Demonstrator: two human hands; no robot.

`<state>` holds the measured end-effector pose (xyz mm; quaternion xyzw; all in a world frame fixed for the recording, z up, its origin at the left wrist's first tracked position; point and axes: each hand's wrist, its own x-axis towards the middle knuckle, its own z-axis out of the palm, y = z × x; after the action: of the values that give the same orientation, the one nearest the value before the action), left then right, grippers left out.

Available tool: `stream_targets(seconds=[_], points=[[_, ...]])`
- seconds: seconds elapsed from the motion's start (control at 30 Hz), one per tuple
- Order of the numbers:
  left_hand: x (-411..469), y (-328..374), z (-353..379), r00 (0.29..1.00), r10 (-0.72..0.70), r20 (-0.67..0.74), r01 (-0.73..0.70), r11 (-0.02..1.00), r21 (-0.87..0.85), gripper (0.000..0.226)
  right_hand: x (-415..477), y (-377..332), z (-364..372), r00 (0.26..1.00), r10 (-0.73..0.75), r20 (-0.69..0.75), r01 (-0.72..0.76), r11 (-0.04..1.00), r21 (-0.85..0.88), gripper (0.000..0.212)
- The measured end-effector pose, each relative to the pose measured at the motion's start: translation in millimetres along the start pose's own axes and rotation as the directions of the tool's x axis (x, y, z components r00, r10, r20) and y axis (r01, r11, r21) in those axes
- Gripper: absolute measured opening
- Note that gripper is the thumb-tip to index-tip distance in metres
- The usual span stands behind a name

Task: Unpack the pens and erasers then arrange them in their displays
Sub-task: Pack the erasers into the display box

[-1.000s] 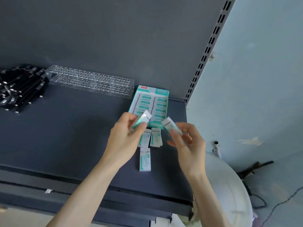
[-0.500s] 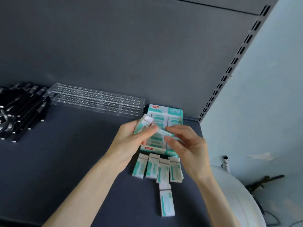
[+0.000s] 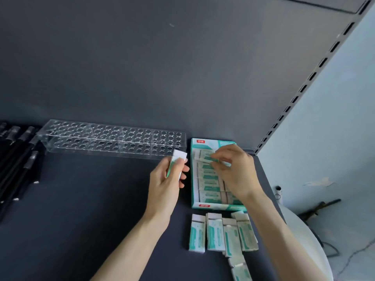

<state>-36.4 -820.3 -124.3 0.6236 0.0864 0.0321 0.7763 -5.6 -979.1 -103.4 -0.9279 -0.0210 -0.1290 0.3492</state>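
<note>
A teal and white eraser display box (image 3: 197, 201) lies open on the dark shelf (image 3: 81, 209), with rows of erasers in it. My left hand (image 3: 165, 185) grips one white and green eraser (image 3: 178, 159) just left of the box. My right hand (image 3: 233, 171) reaches into the box's far end and pinches an eraser (image 3: 205, 158) there. Several loose erasers (image 3: 215, 232) lie side by side on the shelf in front of the box. A clear acrylic pen holder (image 3: 111, 138) with many holes stands at the back. Black pens (image 3: 18, 159) lie at the left.
The shelf's dark back panel (image 3: 162, 67) rises behind everything. A slotted upright (image 3: 304, 88) marks the shelf's right end, with a pale wall beyond. A white round object (image 3: 304, 240) sits below the shelf's right edge.
My view has tilted so the shelf sits lower in frame. My right hand moved from in front of the box into its far end. My left hand drew apart to the left with its eraser.
</note>
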Motion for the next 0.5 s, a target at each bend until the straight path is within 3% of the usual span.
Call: stream_targets(seconds=[0.23,0.5], points=[[0.6,0.1,-5.0,0.998,-0.034,0.046,0.039,0.99,-0.134,0.016,4.4,-0.9,8.1,0.999,-0.035,0.002,0.035,0.998,-0.06,0.019],[-1.3,1.6,-6.3,0.99,0.015,0.144,0.006,0.989,-0.146,0.012,4.3,1.6,6.6,0.998,-0.043,0.035,0.046,0.995,-0.091,0.02]])
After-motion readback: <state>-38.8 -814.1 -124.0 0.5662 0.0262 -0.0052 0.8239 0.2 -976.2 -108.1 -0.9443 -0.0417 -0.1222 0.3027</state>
